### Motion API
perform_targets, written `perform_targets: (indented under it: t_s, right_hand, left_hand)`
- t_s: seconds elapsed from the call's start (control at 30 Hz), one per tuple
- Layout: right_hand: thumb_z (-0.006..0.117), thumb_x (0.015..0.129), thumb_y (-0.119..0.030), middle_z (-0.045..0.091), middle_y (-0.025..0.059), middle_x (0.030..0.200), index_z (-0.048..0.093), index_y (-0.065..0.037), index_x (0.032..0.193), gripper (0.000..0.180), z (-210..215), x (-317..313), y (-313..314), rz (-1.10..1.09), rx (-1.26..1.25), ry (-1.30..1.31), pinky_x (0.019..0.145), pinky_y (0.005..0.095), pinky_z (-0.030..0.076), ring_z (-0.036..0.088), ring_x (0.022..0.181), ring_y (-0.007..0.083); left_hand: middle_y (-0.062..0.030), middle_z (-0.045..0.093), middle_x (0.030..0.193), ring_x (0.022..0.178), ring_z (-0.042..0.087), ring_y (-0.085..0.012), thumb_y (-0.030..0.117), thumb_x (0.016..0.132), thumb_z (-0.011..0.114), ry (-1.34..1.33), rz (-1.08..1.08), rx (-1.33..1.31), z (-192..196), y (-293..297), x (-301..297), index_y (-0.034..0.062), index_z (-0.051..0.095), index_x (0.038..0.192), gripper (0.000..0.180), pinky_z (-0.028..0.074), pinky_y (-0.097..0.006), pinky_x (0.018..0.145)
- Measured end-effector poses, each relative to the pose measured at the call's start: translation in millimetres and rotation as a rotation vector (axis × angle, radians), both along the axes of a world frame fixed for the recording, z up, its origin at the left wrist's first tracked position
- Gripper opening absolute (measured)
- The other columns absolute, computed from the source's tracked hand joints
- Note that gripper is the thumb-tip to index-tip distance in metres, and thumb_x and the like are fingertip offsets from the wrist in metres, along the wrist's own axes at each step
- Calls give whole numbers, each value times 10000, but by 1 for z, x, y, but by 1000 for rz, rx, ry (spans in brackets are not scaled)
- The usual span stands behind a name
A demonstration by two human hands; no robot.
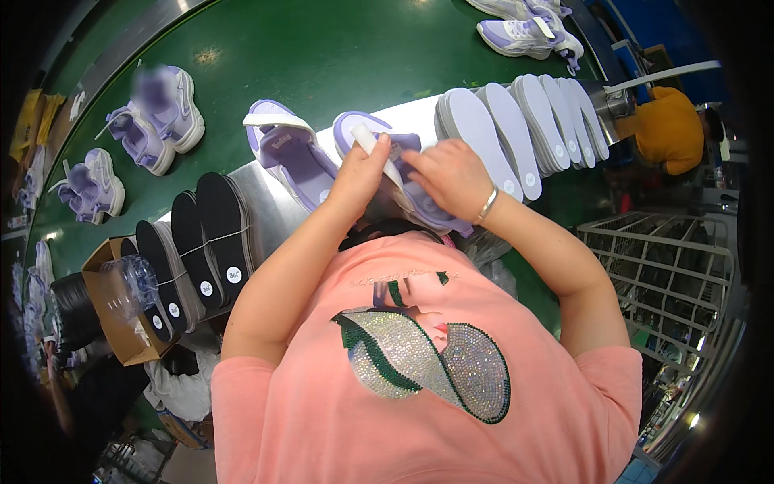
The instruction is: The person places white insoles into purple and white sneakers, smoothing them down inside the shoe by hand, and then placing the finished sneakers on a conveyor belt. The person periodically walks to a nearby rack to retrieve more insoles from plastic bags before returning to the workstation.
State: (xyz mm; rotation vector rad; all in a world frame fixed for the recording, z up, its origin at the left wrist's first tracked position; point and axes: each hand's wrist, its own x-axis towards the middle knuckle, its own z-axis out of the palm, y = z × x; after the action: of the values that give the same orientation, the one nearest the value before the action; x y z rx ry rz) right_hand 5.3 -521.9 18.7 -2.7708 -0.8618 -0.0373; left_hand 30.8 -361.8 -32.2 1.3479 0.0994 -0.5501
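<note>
My two hands at work on a lavender-and-white shoe, seen from above. The shoe lies at the near edge of the green table, directly in front of my chest, its toe pointing away from me and its heel end near my shirt. My left grip is closed, with the thumb pressed along a white strap that slants over the shoe's opening. My right grip, below which a bracelet rings the wrist, has its fingers curled over the opening beside the strap; whether they pinch anything is hidden.

Just left of the held shoe stands a second shoe, its opening facing up and a pale band across its front. To the right, pale insoles lean in a row of stacks; to the left, dark insoles with round white labels stand in tied bundles, beside an open carton with clear plastic in it. Farther off on the table are two pairs of like shoes at upper left and more shoes at upper right. A wire rack stands at my right; beyond it is a person in yellow.
</note>
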Motion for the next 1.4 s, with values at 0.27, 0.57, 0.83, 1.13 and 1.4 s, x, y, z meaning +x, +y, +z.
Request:
perform_targets:
  t_s: [0.27,0.57,0.83,1.13,1.4]
  right_hand:
    - [577,703,-138,524,38,682,558,-108,855,156,-37,16,4,-35,126,-224,546,325,415,524,631,218]
    - [565,778,-117,518,-9,756,531,-42,836,100,2,22,-37,-292,1098,1014,639,194,401,485,676,61]
    - [580,780,-114,519,-10,761,533,-23,869,135,-2,-12,-63,-445,1161,881,633,188,404,481,675,58]
    - [566,792,-92,516,-8,755,524,-18,883,125,-18,-16,-76,-504,1196,787,634,183,401,485,675,61]
    - [538,790,-65,509,2,745,517,-6,866,99,2,-12,-61,-492,1018,585,642,199,393,477,684,70]
  left_hand:
    - [-33,524,672,655,471,-123,413,856,404,148,-15,84,-8,-4,9,20,561,807,426,382,-260,607]
    - [-30,553,836,765,503,-114,342,864,451,-142,-115,114,16,5,-3,1,525,1010,378,398,-257,720]
    - [-19,500,660,628,461,-107,234,878,454,-347,-208,279,35,13,-24,51,543,996,235,378,-235,572]
    - [-22,455,571,541,416,-85,199,866,479,-611,-127,458,38,-10,-17,38,553,973,207,358,-227,499]
    - [-201,532,977,926,510,-335,187,762,590,-1023,111,598,49,-19,3,-9,421,1109,433,399,-372,792]
